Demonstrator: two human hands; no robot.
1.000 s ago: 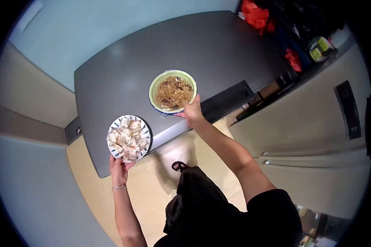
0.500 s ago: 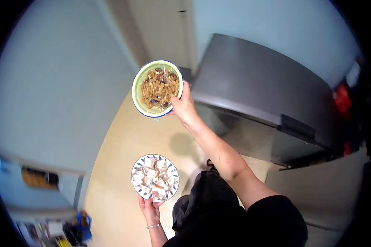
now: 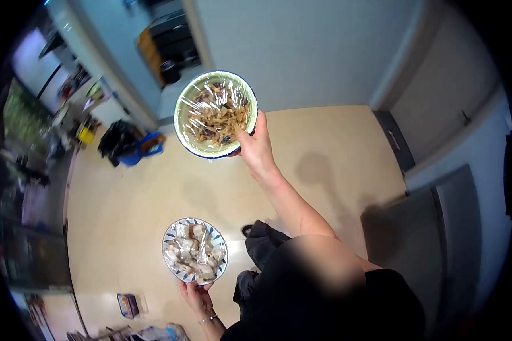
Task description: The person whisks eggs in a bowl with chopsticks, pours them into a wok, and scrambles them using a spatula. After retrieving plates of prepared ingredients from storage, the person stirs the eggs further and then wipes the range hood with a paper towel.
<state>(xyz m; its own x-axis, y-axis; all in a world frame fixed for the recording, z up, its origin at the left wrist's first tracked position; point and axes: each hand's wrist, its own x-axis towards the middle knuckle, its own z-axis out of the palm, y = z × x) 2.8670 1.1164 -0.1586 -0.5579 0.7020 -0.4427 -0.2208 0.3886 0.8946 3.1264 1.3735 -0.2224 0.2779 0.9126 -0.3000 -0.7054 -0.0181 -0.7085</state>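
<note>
Right hand and left hand are holding well apart from each other, the former clamping on the side of a bowl, the latter gripping a plate by its near edge. Pale floor is spreading beneath both. Beyond the right hand, a grey wall is rising; off to that hand's right, a dark grey unit is standing near a door. Left of the right hand and farther off, a blue bin is carrying a black bag. Just left of the right hand's fingers, the light green bowl is holding brownish food under shiny clear film. Just beyond the left hand, the smaller patterned plate is bearing whitish chunks. Left of that hand, a small container is sitting on the floor. A thin bracelet is circling the left wrist.
</note>
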